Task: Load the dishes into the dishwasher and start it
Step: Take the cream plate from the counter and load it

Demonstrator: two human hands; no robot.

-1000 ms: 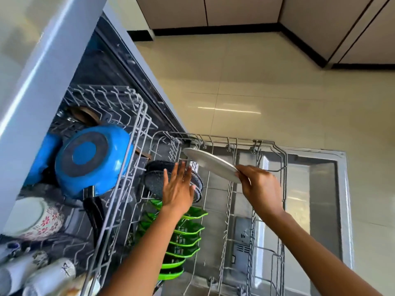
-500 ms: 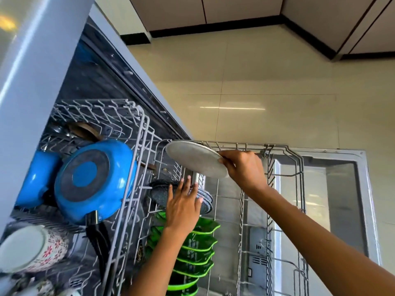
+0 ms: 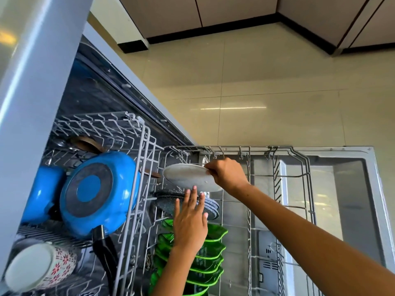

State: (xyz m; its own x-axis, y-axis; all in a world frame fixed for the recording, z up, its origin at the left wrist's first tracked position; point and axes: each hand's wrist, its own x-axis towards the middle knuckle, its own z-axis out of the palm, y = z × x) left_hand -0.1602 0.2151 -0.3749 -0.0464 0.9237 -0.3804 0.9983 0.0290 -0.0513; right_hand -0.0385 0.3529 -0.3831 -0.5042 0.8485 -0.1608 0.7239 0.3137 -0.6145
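Since a moment ago, my right hand has carried the pale plate leftward and lower, so it now hangs just above the dark speckled plates at the far end of the lower rack. Fingers and thumb pinch the plate's right rim, and it tilts with its underside facing me. My left hand has risen a little with it; the fingers are straight and spread, holding nothing, with the fingertips almost at the plate's lower edge. I cannot tell whether they touch it.

I judge that the plate is about to be slotted in beside the dark ones, with the flat hand ready to steady or guide it. It is not yet seated in the rack.

The plate is round, thin and matte, off-white with a faintly scuffed surface. The dark plates beneath are grey-blue with a stone-like speckle and stand on edge. Nearer me a row of glossy green dishes stands close together, their edges wavy. The rack is thin grey coated wire, with bare upright prongs on its right half.

To the left, the upper rack holds a blue pan, upside down, with a dark ringed base and black handle. Beside it sit a second blue pot and a white cup with red flowers. The open door is dull grey metal.
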